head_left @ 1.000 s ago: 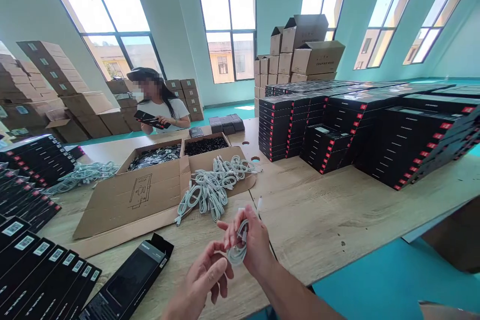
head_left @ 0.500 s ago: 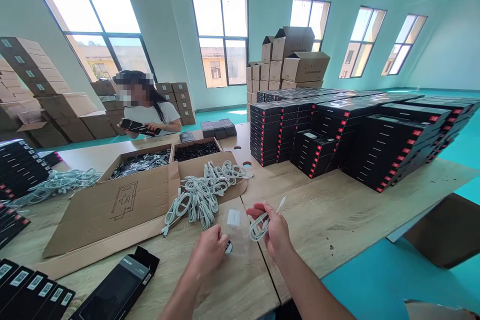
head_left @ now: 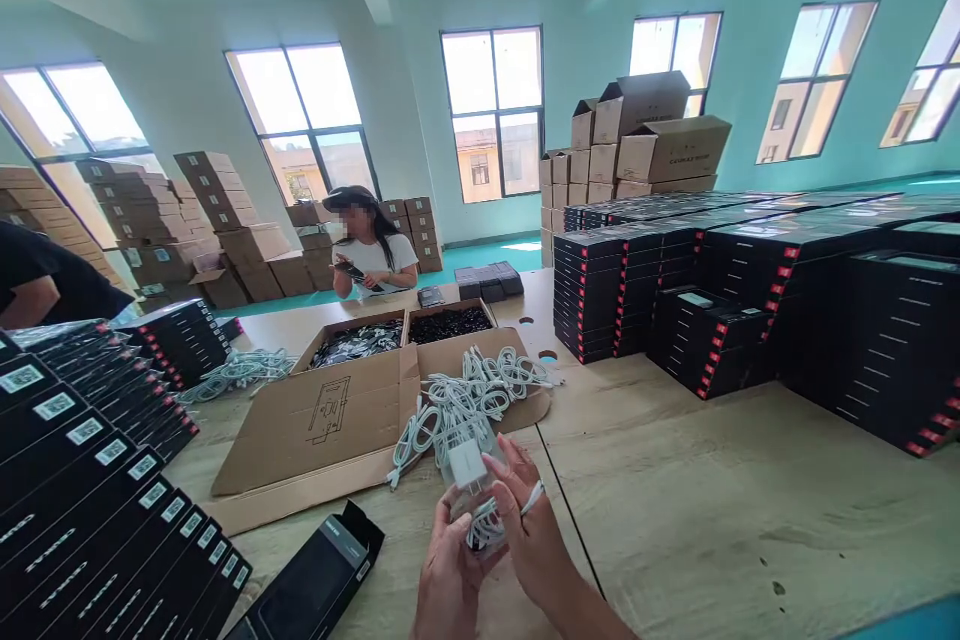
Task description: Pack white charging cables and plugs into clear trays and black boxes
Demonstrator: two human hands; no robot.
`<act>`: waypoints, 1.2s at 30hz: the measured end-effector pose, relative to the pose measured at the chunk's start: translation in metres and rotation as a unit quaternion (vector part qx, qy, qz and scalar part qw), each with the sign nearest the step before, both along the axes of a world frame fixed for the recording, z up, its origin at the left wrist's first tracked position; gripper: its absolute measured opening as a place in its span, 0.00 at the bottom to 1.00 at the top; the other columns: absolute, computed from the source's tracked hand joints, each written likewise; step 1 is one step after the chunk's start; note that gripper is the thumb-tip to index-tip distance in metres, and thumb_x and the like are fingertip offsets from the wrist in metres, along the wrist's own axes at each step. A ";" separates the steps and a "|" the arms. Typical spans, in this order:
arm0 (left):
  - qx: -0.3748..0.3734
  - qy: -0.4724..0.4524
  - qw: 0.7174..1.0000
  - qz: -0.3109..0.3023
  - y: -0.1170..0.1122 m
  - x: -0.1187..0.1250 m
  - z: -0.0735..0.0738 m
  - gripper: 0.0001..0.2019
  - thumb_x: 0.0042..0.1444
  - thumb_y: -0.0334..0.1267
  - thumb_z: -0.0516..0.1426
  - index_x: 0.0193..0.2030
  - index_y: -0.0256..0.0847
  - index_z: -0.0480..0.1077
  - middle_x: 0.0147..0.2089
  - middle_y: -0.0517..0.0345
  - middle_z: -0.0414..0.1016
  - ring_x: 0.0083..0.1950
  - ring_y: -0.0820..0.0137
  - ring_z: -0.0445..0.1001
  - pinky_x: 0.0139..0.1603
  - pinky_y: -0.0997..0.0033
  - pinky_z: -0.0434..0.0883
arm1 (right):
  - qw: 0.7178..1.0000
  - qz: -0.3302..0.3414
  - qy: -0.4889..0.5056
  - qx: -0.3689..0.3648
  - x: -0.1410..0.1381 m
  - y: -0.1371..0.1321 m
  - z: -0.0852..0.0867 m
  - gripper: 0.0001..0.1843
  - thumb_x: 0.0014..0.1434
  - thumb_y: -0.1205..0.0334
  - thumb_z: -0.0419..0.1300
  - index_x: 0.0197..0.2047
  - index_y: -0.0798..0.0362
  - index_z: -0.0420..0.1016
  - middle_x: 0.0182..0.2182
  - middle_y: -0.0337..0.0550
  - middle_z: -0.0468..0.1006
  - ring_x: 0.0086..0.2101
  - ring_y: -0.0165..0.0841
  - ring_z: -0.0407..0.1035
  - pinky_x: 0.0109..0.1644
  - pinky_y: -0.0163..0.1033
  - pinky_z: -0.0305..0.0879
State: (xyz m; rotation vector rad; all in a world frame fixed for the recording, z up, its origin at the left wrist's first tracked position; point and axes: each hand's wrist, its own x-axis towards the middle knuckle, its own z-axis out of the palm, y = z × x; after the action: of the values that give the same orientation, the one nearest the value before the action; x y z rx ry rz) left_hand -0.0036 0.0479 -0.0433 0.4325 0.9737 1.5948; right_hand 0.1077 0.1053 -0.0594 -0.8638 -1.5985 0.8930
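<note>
My left hand [head_left: 452, 560] grips a clear plastic tray [head_left: 444, 442] from its near left side, raised off the table. A white charger plug [head_left: 466, 463] sits in the tray's far part, prongs toward me. In the near part lies a coiled white charging cable [head_left: 486, 526]. My right hand [head_left: 534, 532] is closed on the cable at the tray's right side, and a cable end sticks out between its fingers. Just beyond is a pile of white cables [head_left: 465, 395] on cardboard. An open black box [head_left: 311, 575] lies to the left.
Stacked black boxes fill the table's right side [head_left: 589, 300] and near left [head_left: 112, 490]. A carton [head_left: 367, 320] with two compartments of small parts stands mid-table, its flap [head_left: 285, 445] spread toward me. One co-worker [head_left: 375, 255] sits across; another person's arm [head_left: 34, 300] shows at far left.
My left hand has lifted the plastic tray off the table. My right hand has brought the coiled cable down into it. The view has swung left, showing another person.
</note>
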 end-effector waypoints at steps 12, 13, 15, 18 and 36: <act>-0.015 0.017 1.000 0.012 -0.012 -0.020 -0.006 0.25 0.40 0.45 0.75 0.46 0.43 0.81 0.58 0.45 0.81 0.58 0.49 0.79 0.50 0.56 0.81 | 0.970 0.186 -0.093 -0.128 0.011 0.012 -0.007 0.43 0.59 0.53 0.64 0.75 0.41 0.57 0.74 0.44 0.56 0.74 0.47 0.45 0.76 0.54 0.37; -0.015 0.014 1.000 0.007 -0.013 -0.019 -0.005 0.25 0.39 0.46 0.75 0.46 0.43 0.81 0.57 0.45 0.82 0.58 0.47 0.79 0.49 0.55 0.81 | 0.953 0.249 -0.040 -0.168 0.015 0.013 -0.005 0.42 0.58 0.53 0.63 0.74 0.41 0.58 0.73 0.44 0.58 0.73 0.46 0.47 0.75 0.54 0.41; -0.015 0.009 1.000 -0.005 -0.014 -0.018 -0.004 0.24 0.39 0.46 0.75 0.44 0.44 0.82 0.55 0.46 0.83 0.57 0.46 0.79 0.50 0.55 0.81 | 0.906 0.331 0.076 -0.253 0.023 0.015 -0.001 0.38 0.60 0.50 0.60 0.73 0.44 0.62 0.70 0.47 0.66 0.69 0.47 0.58 0.70 0.54 0.52; -0.013 0.011 0.999 -0.029 -0.014 -0.016 -0.007 0.22 0.40 0.46 0.75 0.43 0.44 0.82 0.54 0.45 0.83 0.57 0.46 0.79 0.52 0.54 0.80 | 0.872 0.329 0.163 -0.325 0.032 0.016 0.003 0.35 0.61 0.45 0.62 0.67 0.51 0.71 0.59 0.54 0.78 0.58 0.47 0.72 0.62 0.52 0.62; -0.029 0.042 0.999 0.017 -0.012 -0.005 0.000 0.27 0.32 0.44 0.77 0.41 0.40 0.79 0.46 0.45 0.86 0.47 0.52 0.84 0.48 0.58 0.81 | 0.835 0.347 0.184 -0.384 0.029 0.020 0.010 0.31 0.44 0.55 0.77 0.52 0.55 0.81 0.47 0.53 0.85 0.40 0.37 0.80 0.45 0.39 0.70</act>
State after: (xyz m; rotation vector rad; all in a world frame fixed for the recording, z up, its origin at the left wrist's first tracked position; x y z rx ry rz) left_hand -0.0090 0.0356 -0.0437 0.4475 1.0939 1.5852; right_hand 0.1367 0.1248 -0.0495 -0.5449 -1.1793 2.1808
